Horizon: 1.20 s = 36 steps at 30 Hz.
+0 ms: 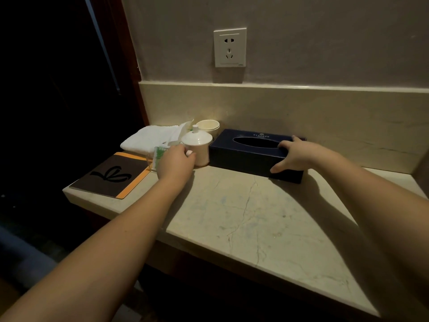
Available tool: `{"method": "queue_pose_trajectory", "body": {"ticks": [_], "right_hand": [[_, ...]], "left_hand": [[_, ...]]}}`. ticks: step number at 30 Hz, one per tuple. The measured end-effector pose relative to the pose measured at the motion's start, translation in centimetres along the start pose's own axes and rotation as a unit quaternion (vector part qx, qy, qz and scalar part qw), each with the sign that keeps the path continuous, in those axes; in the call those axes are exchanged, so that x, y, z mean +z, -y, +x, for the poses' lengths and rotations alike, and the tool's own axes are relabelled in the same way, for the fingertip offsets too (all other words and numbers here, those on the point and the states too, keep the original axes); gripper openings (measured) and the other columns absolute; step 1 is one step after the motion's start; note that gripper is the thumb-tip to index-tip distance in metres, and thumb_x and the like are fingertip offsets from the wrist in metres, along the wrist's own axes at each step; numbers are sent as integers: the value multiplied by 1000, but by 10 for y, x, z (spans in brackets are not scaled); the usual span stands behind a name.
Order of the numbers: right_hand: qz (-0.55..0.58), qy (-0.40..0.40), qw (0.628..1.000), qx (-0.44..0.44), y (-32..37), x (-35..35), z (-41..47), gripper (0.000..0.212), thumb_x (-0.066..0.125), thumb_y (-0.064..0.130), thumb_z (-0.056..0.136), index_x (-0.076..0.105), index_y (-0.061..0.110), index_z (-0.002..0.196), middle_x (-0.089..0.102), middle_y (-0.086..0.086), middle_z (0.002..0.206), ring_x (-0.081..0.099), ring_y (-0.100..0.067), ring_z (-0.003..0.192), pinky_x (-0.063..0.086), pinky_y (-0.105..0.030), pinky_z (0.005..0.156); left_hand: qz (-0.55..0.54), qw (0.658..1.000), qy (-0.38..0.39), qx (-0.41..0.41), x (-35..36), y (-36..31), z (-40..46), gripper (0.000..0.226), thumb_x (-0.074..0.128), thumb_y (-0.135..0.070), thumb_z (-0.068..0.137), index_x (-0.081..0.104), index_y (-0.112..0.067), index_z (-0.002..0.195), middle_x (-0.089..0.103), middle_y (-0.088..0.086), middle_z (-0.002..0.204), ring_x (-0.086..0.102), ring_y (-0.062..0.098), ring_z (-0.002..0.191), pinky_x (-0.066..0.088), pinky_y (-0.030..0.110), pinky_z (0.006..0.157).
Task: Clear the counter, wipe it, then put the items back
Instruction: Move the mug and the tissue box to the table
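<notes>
Two bare arms reach out from the near edge over the pale stone counter [267,217], which has thin cracks running across it.

The right hand [293,156] is on the dark blue tissue box [253,154]. Its fingers lie over the top right end and its thumb hangs down the near side, so the box sits between them in a wide grip. The box lies flat on the counter, toward the far side, and its oval hole faces up.

The left hand [175,161] curls its fingers around the little white jar with a lid [198,146]. The jar stands up straight, just left of the box. Behind the jar is an open white cup [208,127]. Something see-through with green print on it [160,156] stands just left of the hand; I cannot tell what it is.

Farther left lies a folded white towel [151,138]. In front of the towel, at the left end of the counter, lies a dark pad with an orange edge [111,174].

On the far wall is a white socket [229,47].
</notes>
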State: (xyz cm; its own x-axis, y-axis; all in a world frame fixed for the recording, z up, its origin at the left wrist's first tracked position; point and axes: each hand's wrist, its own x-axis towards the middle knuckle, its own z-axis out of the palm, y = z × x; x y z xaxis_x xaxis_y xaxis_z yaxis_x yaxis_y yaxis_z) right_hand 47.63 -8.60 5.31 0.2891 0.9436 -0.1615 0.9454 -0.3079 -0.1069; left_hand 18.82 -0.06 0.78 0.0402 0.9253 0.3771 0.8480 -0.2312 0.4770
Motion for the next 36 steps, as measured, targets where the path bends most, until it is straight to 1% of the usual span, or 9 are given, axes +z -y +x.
{"method": "queue_pose_trajectory", "body": {"ticks": [3, 5, 6, 7, 10, 13, 19, 29, 36], "right_hand": [[0, -1, 1000, 0, 0, 0, 0, 94, 68, 63, 74, 24, 29, 150, 3, -9, 161, 33, -37, 137, 38, -44, 105], [2, -2, 1000, -1, 0, 1, 1, 94, 68, 63, 74, 24, 29, 150, 3, -9, 161, 33, -38, 137, 38, -44, 105], [3, -3, 1000, -3, 0, 1, 1, 94, 68, 63, 74, 24, 29, 149, 3, -9, 161, 34, -38, 136, 39, -44, 105], [4, -5, 1000, -4, -1, 1, 1, 94, 68, 63, 74, 25, 29, 149, 4, -9, 161, 34, -38, 136, 39, -44, 105], [9, -9, 1000, -6, -2, 2, -1, 93, 69, 63, 73, 26, 29, 149, 5, -9, 161, 34, -38, 136, 39, -43, 104], [10, -11, 1000, -9, -2, 2, -2, 92, 68, 64, 73, 27, 30, 148, 5, -9, 161, 36, -37, 134, 41, -42, 103], [13, -15, 1000, -7, -4, 2, -6, 93, 69, 64, 72, 28, 29, 148, 7, -9, 161, 38, -36, 133, 42, -42, 103], [30, -29, 999, 9, -13, 4, -34, 92, 72, 64, 70, 34, 28, 146, 22, -11, 155, 40, -33, 131, 41, -39, 99], [29, -47, 998, 20, -17, 5, -79, 90, 73, 60, 71, 34, 29, 145, 13, -9, 159, 36, -35, 135, 43, -42, 102]], "left_hand": [[-15, 998, 51, -34, -1, -6, 5, 22, 49, -35, 98, 61, -17, 104, 65, 3, 90, 62, 21, 83, 52, 36, 67], [-86, 990, 88, -68, -4, -10, 7, 26, 53, -34, 97, 61, -14, 111, 66, 7, 97, 64, 24, 86, 56, 39, 76], [-143, 979, 108, -102, -5, -12, 7, 27, 54, -34, 97, 59, -12, 114, 66, 9, 100, 65, 23, 84, 57, 36, 72], [-219, 956, 129, -149, -7, -14, 7, 31, 55, -35, 97, 58, -11, 116, 66, 10, 101, 64, 22, 80, 55, 32, 65], [-449, 828, 187, -280, -11, -20, 2, 36, 60, -40, 94, 58, -9, 112, 62, 12, 97, 56, 16, 68, 47, 22, 54], [-521, 774, 176, -312, -12, -20, -1, 32, 61, -45, 92, 55, -13, 89, 57, 7, 88, 50, 14, 67, 47, 21, 63], [-510, 766, 214, -327, -18, -16, -3, 33, 59, -43, 94, 57, -10, 91, 51, 2, 71, 46, 12, 59, 44, 23, 61], [-525, 769, 200, -307, -30, -12, -25, 19, 55, -26, 99, 57, -7, 99, 50, 3, 76, 47, 12, 63, 44, 22, 56], [-547, 760, 193, -295, -48, -9, -49, 18, 57, -22, 97, 58, -5, 105, 53, 3, 79, 47, 11, 64, 42, 23, 54]]}}
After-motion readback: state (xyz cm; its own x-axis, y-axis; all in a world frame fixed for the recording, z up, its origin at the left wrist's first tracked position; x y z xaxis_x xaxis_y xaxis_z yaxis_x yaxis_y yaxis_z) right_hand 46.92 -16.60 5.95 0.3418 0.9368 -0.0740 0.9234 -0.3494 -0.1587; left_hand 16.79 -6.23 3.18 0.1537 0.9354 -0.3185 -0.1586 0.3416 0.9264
